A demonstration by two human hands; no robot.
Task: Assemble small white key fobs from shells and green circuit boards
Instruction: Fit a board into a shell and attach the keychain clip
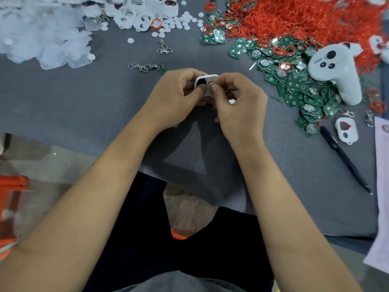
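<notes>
both hands, l & r, pinch white fob shell together.

The table wears matt grey cloth. The fob is smooth white plastic, the clips shiny metal. Glossy green boards lie beside red rubbery rings.

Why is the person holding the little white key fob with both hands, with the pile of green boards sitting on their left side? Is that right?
Not quite. Both hands, left and right, do hold the little white key fob, but the pile of green boards sits on their right side, not their left. The head view shows it.
</notes>
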